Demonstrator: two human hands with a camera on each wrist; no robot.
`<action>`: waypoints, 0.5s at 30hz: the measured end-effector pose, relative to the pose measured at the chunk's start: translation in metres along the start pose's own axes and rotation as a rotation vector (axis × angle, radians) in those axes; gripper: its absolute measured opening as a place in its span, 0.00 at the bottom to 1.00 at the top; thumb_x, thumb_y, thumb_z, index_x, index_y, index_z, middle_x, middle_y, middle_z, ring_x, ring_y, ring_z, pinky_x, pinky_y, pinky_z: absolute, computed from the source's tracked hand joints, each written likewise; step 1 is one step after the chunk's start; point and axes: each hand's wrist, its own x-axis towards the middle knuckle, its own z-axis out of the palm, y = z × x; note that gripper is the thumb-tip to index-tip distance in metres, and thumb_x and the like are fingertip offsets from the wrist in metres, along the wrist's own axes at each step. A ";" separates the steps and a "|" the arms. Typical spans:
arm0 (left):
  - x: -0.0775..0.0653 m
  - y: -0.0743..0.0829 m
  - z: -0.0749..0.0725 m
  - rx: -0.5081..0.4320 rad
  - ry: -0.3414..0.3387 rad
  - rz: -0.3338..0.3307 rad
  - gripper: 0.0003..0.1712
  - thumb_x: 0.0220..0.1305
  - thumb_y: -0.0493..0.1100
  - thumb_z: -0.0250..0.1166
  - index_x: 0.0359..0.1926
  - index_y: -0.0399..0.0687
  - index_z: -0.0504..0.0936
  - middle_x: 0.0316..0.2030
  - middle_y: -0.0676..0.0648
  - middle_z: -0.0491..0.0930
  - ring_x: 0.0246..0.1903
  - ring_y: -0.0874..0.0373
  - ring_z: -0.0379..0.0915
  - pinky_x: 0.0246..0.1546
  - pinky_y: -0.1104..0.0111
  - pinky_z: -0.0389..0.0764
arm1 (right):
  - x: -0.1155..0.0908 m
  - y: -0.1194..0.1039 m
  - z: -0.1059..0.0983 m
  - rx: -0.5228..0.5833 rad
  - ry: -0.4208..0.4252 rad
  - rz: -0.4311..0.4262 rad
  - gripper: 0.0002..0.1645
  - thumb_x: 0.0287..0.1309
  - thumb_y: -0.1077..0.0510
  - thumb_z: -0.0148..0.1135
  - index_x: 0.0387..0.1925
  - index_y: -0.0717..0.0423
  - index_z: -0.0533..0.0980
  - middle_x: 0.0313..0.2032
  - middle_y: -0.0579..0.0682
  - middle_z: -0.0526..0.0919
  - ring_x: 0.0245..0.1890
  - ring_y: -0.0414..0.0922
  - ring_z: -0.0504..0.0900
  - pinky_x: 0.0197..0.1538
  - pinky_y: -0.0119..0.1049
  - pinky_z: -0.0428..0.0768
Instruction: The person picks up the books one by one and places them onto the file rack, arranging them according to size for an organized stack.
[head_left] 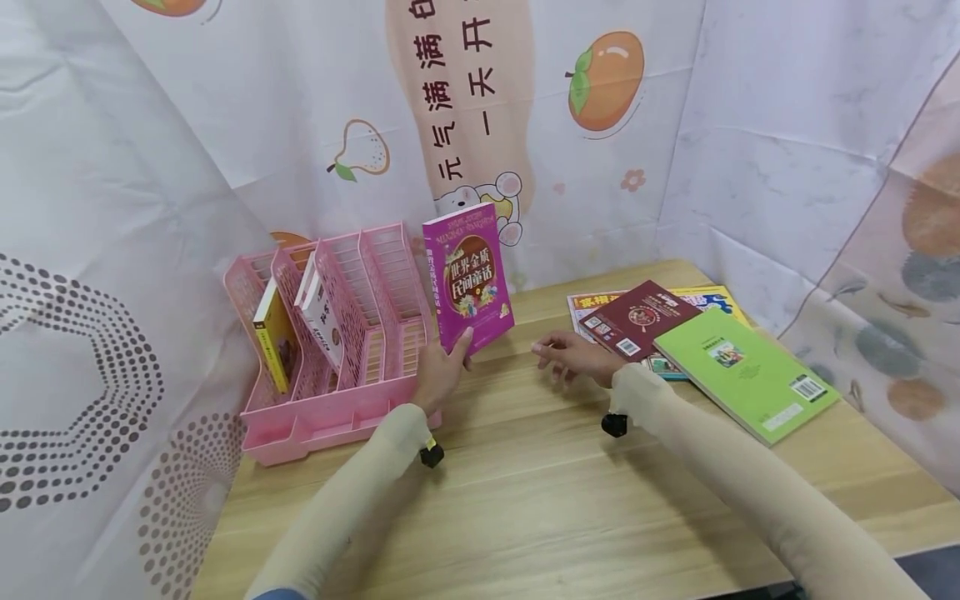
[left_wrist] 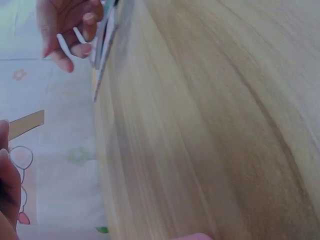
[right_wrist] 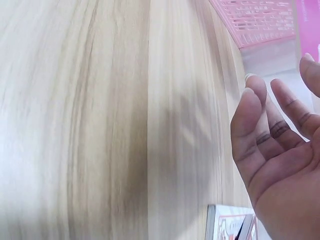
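A purple book (head_left: 474, 279) with Chinese lettering on its cover stands upright in the air beside the pink rack. My left hand (head_left: 441, 372) grips its lower edge, thumb on the front cover. In the left wrist view only a strip of the book (left_wrist: 27, 124) shows past the left fingers (left_wrist: 9, 175). My right hand (head_left: 576, 357) hovers over the table near the pile of books, fingers loosely bent and nothing in them. The right wrist view shows that hand (right_wrist: 285, 155) with its palm bare. The pink rack (head_left: 337, 408) holds a yellow book (head_left: 276, 337) and a white book (head_left: 322, 321) in separate slots.
At the right lie a dark red book (head_left: 641, 317), a green book (head_left: 746, 371) and colourful books (head_left: 712, 298) beneath them. The wooden table (head_left: 510, 500) reaches back to a printed curtain (head_left: 600, 183).
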 end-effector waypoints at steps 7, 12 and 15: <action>0.000 0.004 -0.012 -0.020 0.096 0.019 0.38 0.71 0.67 0.60 0.25 0.35 0.84 0.18 0.41 0.82 0.12 0.62 0.55 0.12 0.69 0.54 | 0.009 0.001 0.009 0.002 -0.033 -0.023 0.34 0.75 0.41 0.56 0.66 0.64 0.69 0.54 0.67 0.79 0.38 0.55 0.82 0.37 0.46 0.84; -0.002 0.006 -0.021 0.025 0.128 0.065 0.36 0.73 0.65 0.59 0.23 0.39 0.84 0.17 0.44 0.82 0.10 0.62 0.53 0.10 0.69 0.53 | 0.013 -0.002 0.016 0.002 -0.044 -0.029 0.34 0.75 0.40 0.56 0.66 0.64 0.69 0.54 0.67 0.80 0.37 0.56 0.82 0.37 0.47 0.84; -0.003 0.005 -0.026 0.012 0.126 0.063 0.34 0.73 0.66 0.58 0.27 0.40 0.85 0.19 0.39 0.83 0.09 0.61 0.54 0.10 0.69 0.55 | 0.013 -0.006 0.021 0.004 -0.055 -0.030 0.33 0.75 0.41 0.56 0.65 0.64 0.70 0.53 0.66 0.80 0.37 0.56 0.82 0.37 0.46 0.84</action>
